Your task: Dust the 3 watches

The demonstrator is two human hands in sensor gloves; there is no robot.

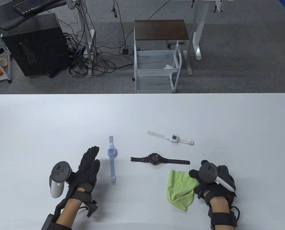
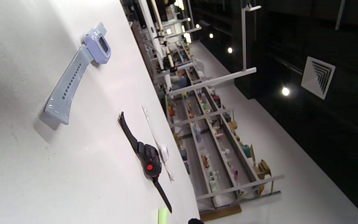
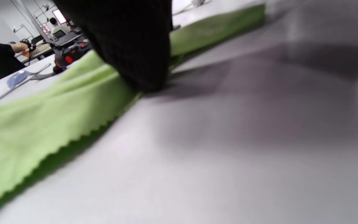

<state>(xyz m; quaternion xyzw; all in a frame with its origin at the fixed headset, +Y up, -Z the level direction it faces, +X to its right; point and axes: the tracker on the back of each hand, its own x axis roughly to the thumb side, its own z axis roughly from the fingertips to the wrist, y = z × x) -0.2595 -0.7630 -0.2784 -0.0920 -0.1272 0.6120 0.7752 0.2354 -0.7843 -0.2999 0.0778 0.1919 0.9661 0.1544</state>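
The white tabletop (image 1: 142, 112) stood over grey carpet and a wire cart (image 1: 156, 71). Left hand (image 1: 87, 167) lay straight-fingered; right hand (image 1: 212, 179) pinched the green cloth (image 1: 180, 189).

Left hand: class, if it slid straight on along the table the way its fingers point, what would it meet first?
Probably nothing: the left hand points up and slightly right, passing left of the blue watch onto bare table. A small drift right would hit the strap.

three watches (image 1: 112, 153), one green cloth (image 1: 180, 186)
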